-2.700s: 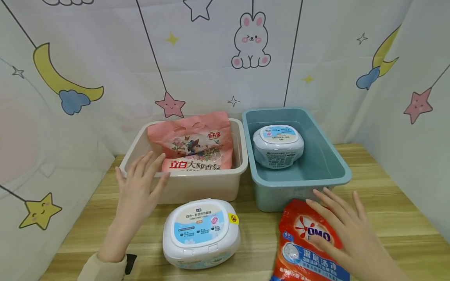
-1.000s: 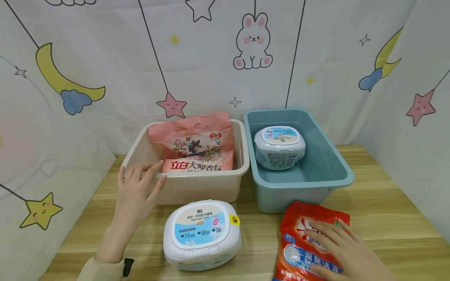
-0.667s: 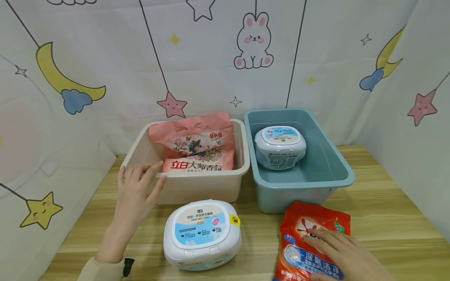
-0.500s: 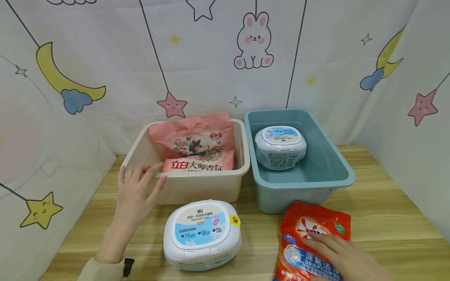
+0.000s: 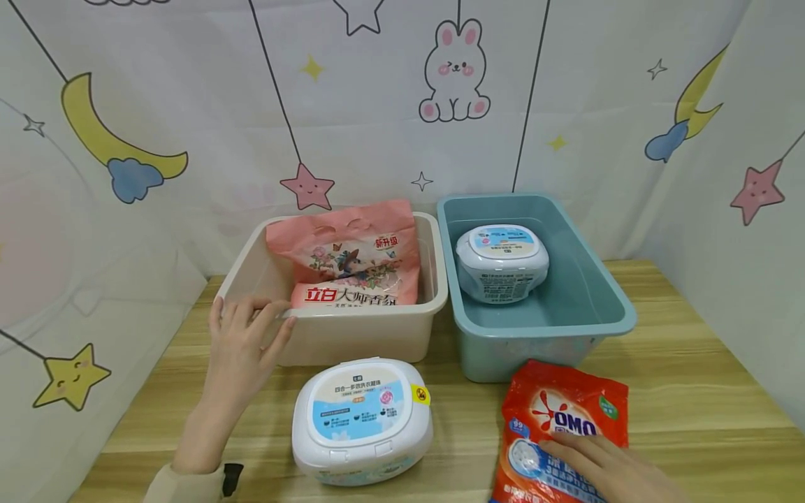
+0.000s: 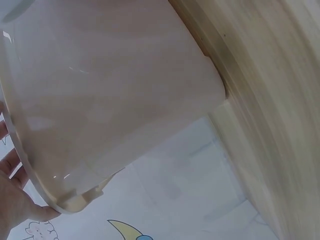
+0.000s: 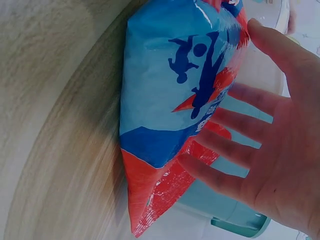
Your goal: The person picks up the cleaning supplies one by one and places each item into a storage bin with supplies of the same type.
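At left, our left hand (image 5: 242,342) grips the cream bin (image 5: 361,339); a white tub (image 5: 361,423) sits lower middle. At lower right, the red bag (image 5: 544,419) points lengthwise up-frame, the teal bin (image 5: 503,356) blocking its top, our right hand (image 5: 610,467) spread upon it.

A red plastic pouch (image 5: 569,412) bears blue patches and blue lettering. I see a white oval plastic tub (image 5: 361,423) labelled blue-and-white, a cream rectangular plastic bin (image 5: 358,339), a blue-green rectangular plastic bin (image 5: 528,351), and a pink flower-printed bag (image 5: 352,258). Brown grain streaks the yellowish wooden table (image 5: 692,398); yellow moons (image 5: 92,135) and pink stars (image 5: 308,187) dot the white cloth backdrop (image 5: 365,105).
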`<state>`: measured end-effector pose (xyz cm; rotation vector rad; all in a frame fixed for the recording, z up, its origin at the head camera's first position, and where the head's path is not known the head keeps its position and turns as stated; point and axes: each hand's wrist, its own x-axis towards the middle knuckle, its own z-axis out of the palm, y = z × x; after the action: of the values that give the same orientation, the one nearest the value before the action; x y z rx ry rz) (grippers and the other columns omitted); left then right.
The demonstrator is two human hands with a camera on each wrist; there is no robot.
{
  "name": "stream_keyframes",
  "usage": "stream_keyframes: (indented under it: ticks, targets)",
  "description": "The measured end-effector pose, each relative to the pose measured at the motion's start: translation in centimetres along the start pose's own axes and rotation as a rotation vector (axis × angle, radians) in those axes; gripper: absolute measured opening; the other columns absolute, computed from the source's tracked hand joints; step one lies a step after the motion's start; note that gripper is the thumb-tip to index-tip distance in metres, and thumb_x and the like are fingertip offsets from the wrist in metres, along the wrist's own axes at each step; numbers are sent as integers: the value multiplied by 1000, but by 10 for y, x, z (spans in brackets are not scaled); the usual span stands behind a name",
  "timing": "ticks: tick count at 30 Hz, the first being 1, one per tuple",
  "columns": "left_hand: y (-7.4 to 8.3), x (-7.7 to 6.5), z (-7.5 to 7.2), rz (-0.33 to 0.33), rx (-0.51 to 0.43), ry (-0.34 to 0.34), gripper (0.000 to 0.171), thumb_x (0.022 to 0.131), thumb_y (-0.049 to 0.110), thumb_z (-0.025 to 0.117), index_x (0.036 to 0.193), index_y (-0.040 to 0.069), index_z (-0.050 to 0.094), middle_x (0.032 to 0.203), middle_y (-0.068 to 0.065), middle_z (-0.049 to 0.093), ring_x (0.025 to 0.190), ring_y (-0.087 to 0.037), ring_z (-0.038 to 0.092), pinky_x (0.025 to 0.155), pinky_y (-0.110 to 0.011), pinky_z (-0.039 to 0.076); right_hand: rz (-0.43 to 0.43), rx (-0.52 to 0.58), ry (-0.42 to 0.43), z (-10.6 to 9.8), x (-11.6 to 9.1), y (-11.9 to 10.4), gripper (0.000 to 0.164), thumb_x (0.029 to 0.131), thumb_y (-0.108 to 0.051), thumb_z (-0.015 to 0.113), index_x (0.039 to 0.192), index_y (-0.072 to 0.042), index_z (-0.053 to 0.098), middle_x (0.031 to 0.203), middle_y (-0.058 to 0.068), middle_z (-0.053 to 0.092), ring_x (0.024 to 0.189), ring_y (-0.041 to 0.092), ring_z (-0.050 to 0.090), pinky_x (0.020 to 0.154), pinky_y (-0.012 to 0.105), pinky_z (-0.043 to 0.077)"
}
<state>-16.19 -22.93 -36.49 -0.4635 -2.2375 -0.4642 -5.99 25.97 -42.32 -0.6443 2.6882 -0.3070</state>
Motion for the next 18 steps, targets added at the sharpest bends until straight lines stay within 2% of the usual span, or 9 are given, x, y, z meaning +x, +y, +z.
stream_keyframes:
  ticks: [3,8,14,18]
  targets:
    - [0,0,0,0,-11,9,27,77,7,76,102,6,67,100,-14,58,101,-37,49,108,-71,15,-4,-33,1,1,1,0,85,69,-78,58,144,-45,33,140,-2,49,123,31,49,71,28,55]
    - [0,-2,0,-5,-23,23,25,77,8,76,101,6,68,98,-14,58,100,-37,50,108,-71,15,15,-4,-33,2,2,-2,84,69,-76,61,143,-48,32,139,-1,49,122,30,49,70,35,56]
    - [0,-3,1,4,-43,44,20,82,13,73,101,8,68,98,-14,58,100,-37,50,108,-71,14,16,-32,-32,3,2,-4,86,68,-77,60,144,-50,30,139,-3,49,121,29,49,69,32,55]
    - [0,-2,3,16,-54,53,22,79,9,75,100,7,67,97,-14,58,99,-37,50,108,-71,13,20,-47,-34,3,2,-6,86,68,-80,57,144,-51,28,140,-3,48,121,28,49,72,37,55]
